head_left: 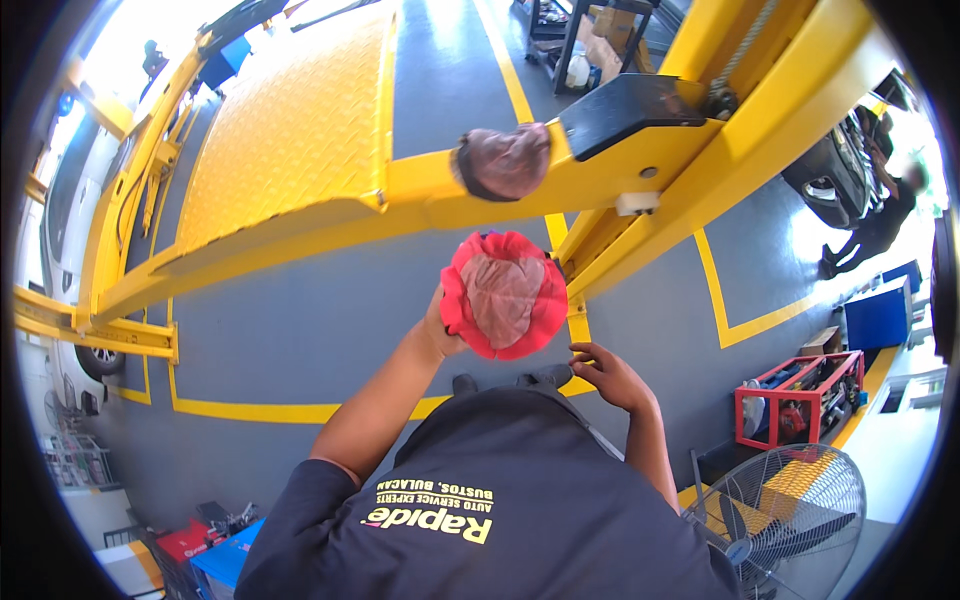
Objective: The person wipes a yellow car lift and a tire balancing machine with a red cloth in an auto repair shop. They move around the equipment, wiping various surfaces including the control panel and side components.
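My left hand (pixel 438 324) grips the left side of a red, round, wavy-rimmed thing (pixel 549 310), its fingers partly hidden behind it. A crumpled brownish cloth (pixel 500 295) fills its middle. My right hand (pixel 610 377) is off to the right of it, holding nothing, with the fingers apart and slightly bent. Beyond the red thing, a second brownish crumpled cloth (pixel 508 160) with a dark edge sits on the yellow lift crossbeam (pixel 430 190). I cannot tell what, if anything, is under that cloth.
A yellow lift post (pixel 740 130) rises at the right of the crossbeam, a yellow ramp (pixel 290 110) at its left. A standing fan (pixel 785 515) and a red metal frame (pixel 800 400) are at the right. Farther off, a person (pixel 875 215) bends by a black car (pixel 835 170).
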`<control>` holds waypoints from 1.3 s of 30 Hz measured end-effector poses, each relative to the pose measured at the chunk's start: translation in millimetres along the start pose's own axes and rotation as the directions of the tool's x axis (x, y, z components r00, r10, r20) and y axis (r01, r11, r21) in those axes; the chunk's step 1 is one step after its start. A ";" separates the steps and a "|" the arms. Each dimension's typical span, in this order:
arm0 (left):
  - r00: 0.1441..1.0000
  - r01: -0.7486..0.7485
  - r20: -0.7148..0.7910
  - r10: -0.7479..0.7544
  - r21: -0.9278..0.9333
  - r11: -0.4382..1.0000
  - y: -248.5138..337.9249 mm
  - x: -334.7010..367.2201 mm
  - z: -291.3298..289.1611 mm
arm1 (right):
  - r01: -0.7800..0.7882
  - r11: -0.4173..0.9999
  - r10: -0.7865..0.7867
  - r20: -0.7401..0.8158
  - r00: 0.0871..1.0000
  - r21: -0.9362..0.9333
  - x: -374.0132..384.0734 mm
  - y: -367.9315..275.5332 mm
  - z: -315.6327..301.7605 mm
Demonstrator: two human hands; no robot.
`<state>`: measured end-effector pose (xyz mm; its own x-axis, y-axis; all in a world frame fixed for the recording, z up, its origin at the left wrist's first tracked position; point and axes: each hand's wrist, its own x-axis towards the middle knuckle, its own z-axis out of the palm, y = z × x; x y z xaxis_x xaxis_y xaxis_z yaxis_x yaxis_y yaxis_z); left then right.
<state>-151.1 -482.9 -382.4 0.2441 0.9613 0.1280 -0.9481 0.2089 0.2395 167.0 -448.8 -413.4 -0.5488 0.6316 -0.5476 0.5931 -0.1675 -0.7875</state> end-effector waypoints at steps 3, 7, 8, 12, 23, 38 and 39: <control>0.977 0.021 -0.215 -0.006 0.066 0.998 23.4 -41.3 -12.9 | 0.067 0.998 -0.068 0.055 0.996 0.017 9.3 -29.5 42.8; 0.969 -0.024 -0.247 0.008 -0.060 0.998 35.1 -88.5 -21.3 | 0.128 0.989 -0.135 0.105 0.985 0.071 9.7 -64.8 71.1; 0.971 -0.018 -0.239 -0.007 -0.102 0.995 40.2 -101.3 -22.3 | 0.126 0.988 -0.135 0.098 0.986 0.090 12.5 -73.4 80.4; 0.945 -0.042 -0.328 0.003 -0.112 0.993 51.6 -148.2 -23.2 | 0.098 0.987 -0.113 0.114 0.987 0.127 18.4 -96.0 113.3; 0.823 -0.020 -0.178 0.540 0.940 0.340 49.0 -246.2 -18.6 | 0.156 0.987 -0.156 0.328 0.932 0.025 34.3 -139.8 182.8; 0.676 0.295 -0.709 0.201 0.510 0.808 51.7 -195.8 -32.3 | 0.242 0.599 -0.334 -0.037 0.942 0.763 56.2 -180.2 106.9; 0.649 0.321 -0.729 0.217 0.521 0.791 51.3 -196.6 -34.8 | 0.318 0.514 -0.415 -0.094 0.905 0.797 62.8 -189.0 96.8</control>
<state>-254.8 -654.8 -428.8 -0.1956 0.8004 -0.5666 -0.5658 0.3798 0.7318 -36.6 -450.8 -326.3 -0.6878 0.7119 -0.1419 -0.3395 -0.4882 -0.8040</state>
